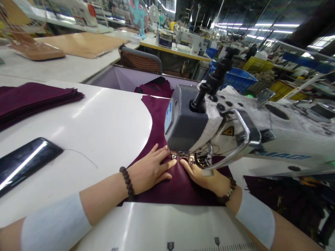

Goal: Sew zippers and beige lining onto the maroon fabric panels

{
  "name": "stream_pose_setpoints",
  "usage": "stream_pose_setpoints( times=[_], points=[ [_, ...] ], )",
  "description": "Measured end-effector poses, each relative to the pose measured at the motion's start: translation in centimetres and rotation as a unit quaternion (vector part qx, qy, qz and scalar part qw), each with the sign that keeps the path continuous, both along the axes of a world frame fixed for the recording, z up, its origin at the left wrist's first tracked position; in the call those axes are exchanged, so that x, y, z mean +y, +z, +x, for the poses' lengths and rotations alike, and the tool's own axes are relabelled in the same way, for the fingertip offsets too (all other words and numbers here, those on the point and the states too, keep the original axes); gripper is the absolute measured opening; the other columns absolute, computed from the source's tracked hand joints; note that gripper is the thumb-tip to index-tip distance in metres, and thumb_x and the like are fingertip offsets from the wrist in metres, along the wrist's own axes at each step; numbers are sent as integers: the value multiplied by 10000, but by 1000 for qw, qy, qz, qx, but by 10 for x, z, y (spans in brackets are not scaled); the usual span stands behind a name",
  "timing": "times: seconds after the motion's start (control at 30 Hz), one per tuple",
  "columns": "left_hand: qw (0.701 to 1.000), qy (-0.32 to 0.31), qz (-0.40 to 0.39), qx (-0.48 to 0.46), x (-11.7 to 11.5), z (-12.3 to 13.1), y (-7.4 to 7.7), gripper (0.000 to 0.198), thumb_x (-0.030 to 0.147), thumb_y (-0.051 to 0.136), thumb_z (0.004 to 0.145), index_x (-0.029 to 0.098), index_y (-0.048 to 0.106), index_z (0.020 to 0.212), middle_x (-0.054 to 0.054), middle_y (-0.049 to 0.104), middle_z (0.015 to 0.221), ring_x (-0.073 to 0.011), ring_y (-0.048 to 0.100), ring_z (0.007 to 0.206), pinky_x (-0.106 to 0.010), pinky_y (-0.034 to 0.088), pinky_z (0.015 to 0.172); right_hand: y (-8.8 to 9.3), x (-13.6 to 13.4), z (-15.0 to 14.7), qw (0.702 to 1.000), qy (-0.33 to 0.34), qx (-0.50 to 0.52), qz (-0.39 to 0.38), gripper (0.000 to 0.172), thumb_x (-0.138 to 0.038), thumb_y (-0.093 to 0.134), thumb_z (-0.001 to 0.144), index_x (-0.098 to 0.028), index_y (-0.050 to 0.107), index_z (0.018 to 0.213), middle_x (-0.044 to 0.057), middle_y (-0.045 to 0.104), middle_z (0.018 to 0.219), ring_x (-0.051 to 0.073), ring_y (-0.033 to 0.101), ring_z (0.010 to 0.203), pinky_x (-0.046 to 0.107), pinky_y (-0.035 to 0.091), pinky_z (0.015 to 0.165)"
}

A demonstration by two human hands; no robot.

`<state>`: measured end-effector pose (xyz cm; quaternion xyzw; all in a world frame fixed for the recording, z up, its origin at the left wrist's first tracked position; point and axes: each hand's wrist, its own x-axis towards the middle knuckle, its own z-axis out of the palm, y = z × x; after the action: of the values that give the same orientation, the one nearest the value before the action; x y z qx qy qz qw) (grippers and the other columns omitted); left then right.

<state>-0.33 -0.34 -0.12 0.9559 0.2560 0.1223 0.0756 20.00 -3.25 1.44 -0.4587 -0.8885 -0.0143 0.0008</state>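
Note:
A maroon fabric piece (180, 188) lies on the white table under the head of a sewing machine (193, 122). My left hand (150, 169) rests on the fabric just left of the presser foot (174, 156), fingers spread and pointing toward it. On the other side, my right hand (202, 176) lies on the fabric with its thumb near the foot; the machine's metal guard hides part of its fingers. Both hands press from above. The fabric's far end reaches back past the machine head, to the table's rear edge.
At left on the white table (112, 122) are a stack of maroon pieces (36, 101) and a glossy black object (28, 160) with a loose thread. Behind are a lilac bin (115, 78) holding maroon fabric and a chair (141, 61). Dark fabric (288, 205) hangs at right.

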Motion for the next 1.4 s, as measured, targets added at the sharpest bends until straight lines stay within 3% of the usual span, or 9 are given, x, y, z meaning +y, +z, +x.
stream_pose_setpoints(
  times=[0.4, 0.7, 0.8, 0.9, 1.0, 1.07, 1.17, 1.23, 1.4],
  points=[
    [1000, -8, 6, -8, 3, -1, -2, 349, 338, 489, 872, 135, 557, 1148, -181, 485, 1173, -336, 414, 1159, -567, 336, 952, -3, 0, -1, 998, -36, 50, -33, 302, -127, 358, 872, -178, 649, 934, 76, 665, 927, 197, 592, 910, 323, 432, 825],
    [998, -55, 31, -8, 13, -10, -5, 350, 356, 492, 869, 162, 569, 1150, -183, 469, 1240, -324, 441, 1151, -531, 357, 953, -17, 6, 16, 988, -125, 90, 1, 264, -173, 380, 874, -144, 634, 942, 103, 649, 902, 213, 582, 912, 335, 434, 847],
    [996, -65, 57, 13, 21, -18, 0, 299, 309, 498, 874, 173, 590, 1124, -162, 497, 1224, -306, 463, 1130, -510, 358, 961, -17, -22, 17, 978, -179, 95, 46, 284, -210, 394, 877, -105, 570, 1073, 149, 595, 1058, 258, 529, 1033, 424, 403, 914],
    [998, -25, 62, 18, 20, -24, 11, 245, 236, 473, 889, 155, 622, 1065, -144, 538, 1166, -281, 487, 1100, -461, 384, 954, -21, -75, 5, 976, -181, 67, 100, 419, -274, 456, 847, -63, 477, 1209, 203, 481, 1233, 320, 450, 1145, 468, 415, 911],
    [999, 22, 30, -2, 5, -19, 23, 236, 234, 458, 896, 136, 621, 1036, -119, 562, 1113, -227, 542, 1008, -362, 447, 901, -19, -119, -10, 991, -56, 70, 95, 461, -298, 474, 829, -79, 463, 1235, 182, 497, 1236, 288, 512, 1096, 348, 503, 807],
    [999, 47, 14, 0, -7, -10, 28, 252, 281, 476, 889, 120, 611, 1027, -117, 569, 1088, -212, 560, 965, -326, 470, 868, -9, -127, -16, 993, 5, 115, 41, 406, -260, 429, 847, -106, 479, 1220, 114, 583, 1144, 211, 582, 998, 267, 522, 760],
    [997, 76, 21, 18, -22, 6, 27, 337, 363, 542, 844, 77, 595, 1014, -149, 565, 1079, -249, 551, 980, -359, 461, 881, 12, -105, -19, 985, -74, 155, -22, 362, -195, 349, 876, -116, 507, 1192, 79, 603, 1110, 182, 586, 971, 303, 506, 825],
    [995, 92, 27, 30, -28, 14, 22, 432, 413, 583, 805, 38, 579, 1021, -179, 560, 1076, -281, 538, 1004, -392, 443, 900, 21, -80, -19, 980, -129, 154, -1, 360, -196, 351, 883, -106, 507, 1196, 109, 556, 1174, 216, 524, 1068, 387, 442, 922],
    [989, 135, 22, 50, -33, 21, 8, 652, 510, 651, 702, 6, 528, 1098, -200, 544, 1134, -304, 504, 1072, -404, 396, 960, 10, -38, -24, 976, -162, 139, -36, 407, -184, 428, 871, -129, 434, 1274, 118, 491, 1251, 227, 434, 1163, 443, 343, 995]
  ],
)
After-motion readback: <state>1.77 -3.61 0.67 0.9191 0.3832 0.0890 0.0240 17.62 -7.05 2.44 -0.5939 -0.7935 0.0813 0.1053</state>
